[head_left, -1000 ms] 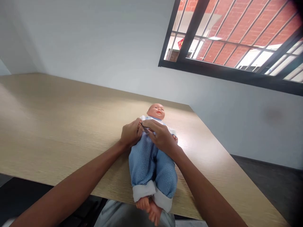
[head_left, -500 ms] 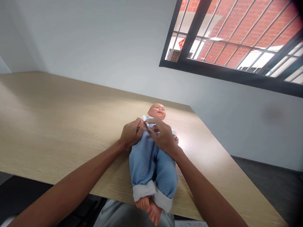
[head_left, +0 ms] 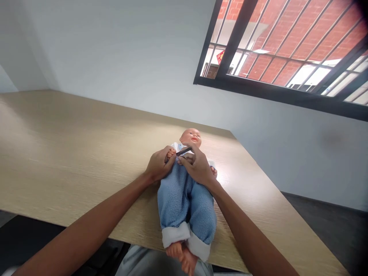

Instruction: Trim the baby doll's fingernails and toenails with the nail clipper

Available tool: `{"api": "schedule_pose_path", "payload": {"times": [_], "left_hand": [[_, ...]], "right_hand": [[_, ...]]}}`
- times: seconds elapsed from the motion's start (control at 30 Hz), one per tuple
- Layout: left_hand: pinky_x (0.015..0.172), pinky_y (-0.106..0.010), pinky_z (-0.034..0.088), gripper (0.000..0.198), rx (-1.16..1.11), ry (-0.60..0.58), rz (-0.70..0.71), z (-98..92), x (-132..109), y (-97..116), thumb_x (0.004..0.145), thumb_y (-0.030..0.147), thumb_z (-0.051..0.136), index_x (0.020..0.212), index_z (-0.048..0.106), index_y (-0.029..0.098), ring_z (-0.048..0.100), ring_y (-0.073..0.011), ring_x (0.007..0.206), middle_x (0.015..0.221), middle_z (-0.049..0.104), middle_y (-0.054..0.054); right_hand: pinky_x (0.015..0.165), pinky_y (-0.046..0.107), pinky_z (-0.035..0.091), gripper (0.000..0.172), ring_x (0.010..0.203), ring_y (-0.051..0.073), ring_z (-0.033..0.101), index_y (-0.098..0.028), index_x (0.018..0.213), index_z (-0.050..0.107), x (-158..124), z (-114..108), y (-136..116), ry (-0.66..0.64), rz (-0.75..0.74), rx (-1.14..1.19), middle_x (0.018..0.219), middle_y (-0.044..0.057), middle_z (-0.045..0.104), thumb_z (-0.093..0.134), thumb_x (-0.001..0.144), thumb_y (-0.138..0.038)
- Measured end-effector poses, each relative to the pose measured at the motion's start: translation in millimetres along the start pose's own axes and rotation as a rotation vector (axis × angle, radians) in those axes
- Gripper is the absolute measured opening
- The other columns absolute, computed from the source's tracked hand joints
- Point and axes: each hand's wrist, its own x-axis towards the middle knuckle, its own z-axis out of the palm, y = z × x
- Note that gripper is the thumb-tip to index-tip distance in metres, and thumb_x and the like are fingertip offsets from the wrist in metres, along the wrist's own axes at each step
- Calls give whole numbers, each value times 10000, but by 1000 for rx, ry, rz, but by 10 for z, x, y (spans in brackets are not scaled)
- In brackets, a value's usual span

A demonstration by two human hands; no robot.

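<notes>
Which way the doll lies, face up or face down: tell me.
Face up: the doll lies on its back on the table, its face visible to the camera above.

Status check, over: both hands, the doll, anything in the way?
Left hand holding doll by its small hand; right hand gripping a dark tool close by. Doll face-up on table, feet over near edge. Right hand partly blocks view of doll.
</notes>
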Motion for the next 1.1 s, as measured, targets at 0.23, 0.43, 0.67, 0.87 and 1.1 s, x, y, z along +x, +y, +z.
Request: {"api": "schedule_pose_path", "payload": {"times": [0.23, 0.43, 0.67, 0.87, 1.1], "left_hand": [[725, -288, 463, 217, -33, -23, 23, -18, 6, -36, 973, 372, 471, 1043, 596, 209, 644, -193, 776, 894, 702, -28], [733, -295, 464, 236, -28, -25, 18, -21, 7, -25, 986, 381, 455, 1047, 602, 207, 640, -196, 783, 889, 698, -31], [750, -316, 497, 231, -30, -33, 17, -28, 7, -29, 990, 360, 476, 1072, 611, 191, 636, -183, 785, 880, 690, -27], [769, -344, 565, 282, -36, -52, 10, -23, 3, -46, 999, 385, 562, 1110, 623, 133, 648, -151, 797, 935, 664, -38], [781, -350, 590, 273, -36, -64, -16, -19, 7, -51, 992, 353, 586, 1151, 621, 133, 668, -163, 862, 1041, 672, -63]], "right_hand": [[820, 398, 623, 461, 863, 215, 735, -241, 1331, 488, -9, -5, -22, -33, -59, -1, 927, 37, 711, 631, 901, -326], [769, 364, 634, 385, 828, 192, 743, -255, 1245, 431, 2, 9, 59, 84, -103, 4, 929, 27, 697, 612, 924, -363], [704, 305, 647, 382, 877, 201, 764, -250, 1070, 447, -83, 12, -99, 98, -178, -62, 1056, 72, 739, 738, 826, -294], [664, 284, 635, 331, 746, 157, 748, -241, 1090, 520, -100, -6, -141, 52, -249, -204, 1071, 70, 756, 717, 825, -223], [637, 268, 601, 273, 687, 143, 736, -234, 1165, 535, -117, -61, -169, -32, -302, -370, 1051, 55, 761, 642, 915, -252]]}}
